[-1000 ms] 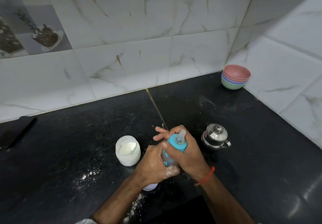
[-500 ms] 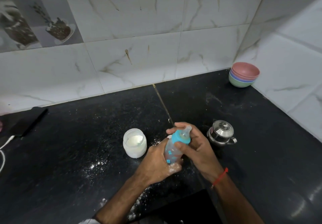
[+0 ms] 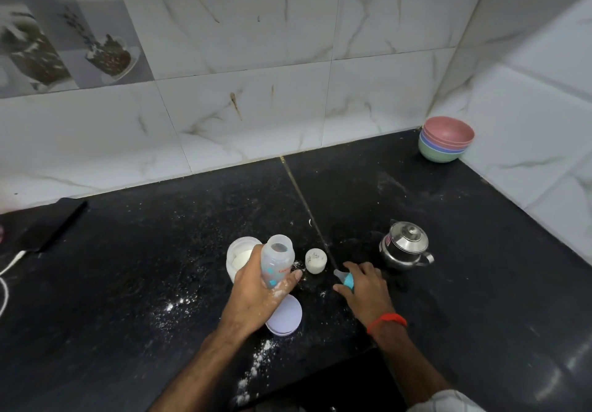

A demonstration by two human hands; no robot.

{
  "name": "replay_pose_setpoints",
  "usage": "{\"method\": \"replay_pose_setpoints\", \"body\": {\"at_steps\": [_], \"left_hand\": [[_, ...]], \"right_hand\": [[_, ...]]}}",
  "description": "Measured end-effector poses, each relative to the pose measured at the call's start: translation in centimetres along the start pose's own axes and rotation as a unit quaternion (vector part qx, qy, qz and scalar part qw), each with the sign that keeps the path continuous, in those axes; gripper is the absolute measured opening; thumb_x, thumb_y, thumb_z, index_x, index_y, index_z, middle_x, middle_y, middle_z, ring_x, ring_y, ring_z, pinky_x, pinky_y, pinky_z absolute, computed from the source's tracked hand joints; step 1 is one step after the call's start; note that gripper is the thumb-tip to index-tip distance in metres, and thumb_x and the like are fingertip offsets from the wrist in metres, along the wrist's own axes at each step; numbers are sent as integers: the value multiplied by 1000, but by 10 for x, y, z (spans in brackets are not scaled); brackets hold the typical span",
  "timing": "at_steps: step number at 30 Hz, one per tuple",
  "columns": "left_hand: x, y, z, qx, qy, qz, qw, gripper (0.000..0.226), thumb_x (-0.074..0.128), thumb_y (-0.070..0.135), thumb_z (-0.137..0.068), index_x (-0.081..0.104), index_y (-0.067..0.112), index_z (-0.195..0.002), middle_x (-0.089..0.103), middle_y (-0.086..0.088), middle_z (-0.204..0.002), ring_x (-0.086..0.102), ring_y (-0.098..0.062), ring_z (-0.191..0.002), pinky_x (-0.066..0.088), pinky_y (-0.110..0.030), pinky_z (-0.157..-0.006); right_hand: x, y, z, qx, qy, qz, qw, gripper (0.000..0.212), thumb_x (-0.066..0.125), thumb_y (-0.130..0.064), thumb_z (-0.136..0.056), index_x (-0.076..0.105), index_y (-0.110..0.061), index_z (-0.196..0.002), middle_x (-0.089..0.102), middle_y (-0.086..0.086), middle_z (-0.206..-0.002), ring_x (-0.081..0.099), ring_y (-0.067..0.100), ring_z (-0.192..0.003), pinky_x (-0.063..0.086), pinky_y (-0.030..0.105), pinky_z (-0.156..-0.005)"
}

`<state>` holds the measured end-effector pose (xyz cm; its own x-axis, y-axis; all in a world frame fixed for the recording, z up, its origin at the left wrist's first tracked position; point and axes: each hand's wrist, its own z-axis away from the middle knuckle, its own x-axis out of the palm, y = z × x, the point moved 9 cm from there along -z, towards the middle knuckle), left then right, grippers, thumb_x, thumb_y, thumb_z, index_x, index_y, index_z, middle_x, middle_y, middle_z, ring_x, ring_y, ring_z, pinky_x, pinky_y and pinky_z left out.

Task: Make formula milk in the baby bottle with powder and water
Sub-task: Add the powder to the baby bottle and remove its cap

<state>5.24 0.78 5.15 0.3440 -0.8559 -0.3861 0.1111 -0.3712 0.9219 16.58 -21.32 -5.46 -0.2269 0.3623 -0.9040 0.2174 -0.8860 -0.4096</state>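
A black stone counter (image 3: 128, 283) sits in a corner. White tiles with thin brown lines (image 3: 256, 59) cover both walls. One gray picture tile (image 3: 64, 27) is at the far left. Light shines on the counter.

Bare forearms, no sleeves to the elbows. Right wrist w/ thin red-orange thread band (image 3: 387, 320). White powder dusted on left hand (image 3: 256, 293). Bit of white cloth (image 3: 448, 403) by right arm.
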Motion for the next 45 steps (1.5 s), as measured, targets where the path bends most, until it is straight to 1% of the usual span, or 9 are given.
{"method": "replay_pose_setpoints", "body": {"at_steps": [8,15,22,28,30,33,37,41,45], "left_hand": [[-4,-2,3,2,6,-5,1000,38,87,33,-81,55,33,-102,70,12,-97,65,6,-87,50,-9,-70],[5,-3,6,12,-11,14,1000,46,87,31,-81,55,31,-115,69,9,-103,67,1,-94,53,-12,-72],[15,1,1,13,-31,14,999,62,87,35,-81,43,34,-125,61,19,-116,62,8,-104,53,-11,-79],[21,1,-4,28,-36,9,999,57,80,32,-89,39,27,-128,56,19,-117,57,11,-105,50,-10,-80],[22,-1,-6,29,-36,7,999,55,78,29,-90,39,27,-128,55,18,-117,57,10,-106,50,-9,-81],[25,-5,-12,33,-42,-7,999,53,79,31,-90,39,32,-125,55,16,-118,57,7,-107,48,-8,-81],[34,-13,-19,31,-57,-29,997,52,79,38,-89,39,33,-122,57,15,-117,61,-3,-107,50,-15,-82],[47,-12,-22,30,-77,-35,996,53,79,38,-89,37,32,-122,57,18,-116,62,-3,-106,51,-12,-79],[58,-8,-24,35,-96,-25,994,54,78,42,-88,37,34,-123,61,11,-122,65,-9,-109,56,-23,-85]], "right_hand": [[-6,-2,0,1,23,28,999,75,61,-63,-89,37,-31,-152,40,2,-147,38,23,-131,32,45,-110],[-10,-31,-17,-23,17,21,999,96,58,-74,-84,18,-31,-160,25,-3,-164,23,24,-148,21,53,-115],[-4,-47,-38,-37,-14,-22,999,63,60,-58,-91,42,-34,-147,49,-8,-150,32,15,-145,18,50,-114],[-8,-49,-39,-68,13,-86,994,44,72,-38,-87,53,-32,-126,59,-12,-134,46,13,-137,18,49,-116],[-18,-51,-38,-92,43,-131,986,47,77,-30,-84,53,-32,-124,60,-14,-129,53,13,-130,23,50,-116],[-44,-55,-32,-148,86,-226,959,52,81,-20,-81,55,-23,-126,63,-9,-125,60,12,-118,43,46,-106],[-91,-62,-18,-196,111,-305,925,55,82,-17,-83,56,-24,-130,56,-5,-130,60,14,-122,55,38,-101],[-128,-80,0,-259,81,-268,924,56,80,-11,-87,56,-23,-136,45,-5,-137,57,14,-124,60,29,-92],[-138,-100,11,-325,59,-181,926,54,75,-10,-91,56,-22,-140,40,-4,-138,55,17,-124,57,30,-96]]}}
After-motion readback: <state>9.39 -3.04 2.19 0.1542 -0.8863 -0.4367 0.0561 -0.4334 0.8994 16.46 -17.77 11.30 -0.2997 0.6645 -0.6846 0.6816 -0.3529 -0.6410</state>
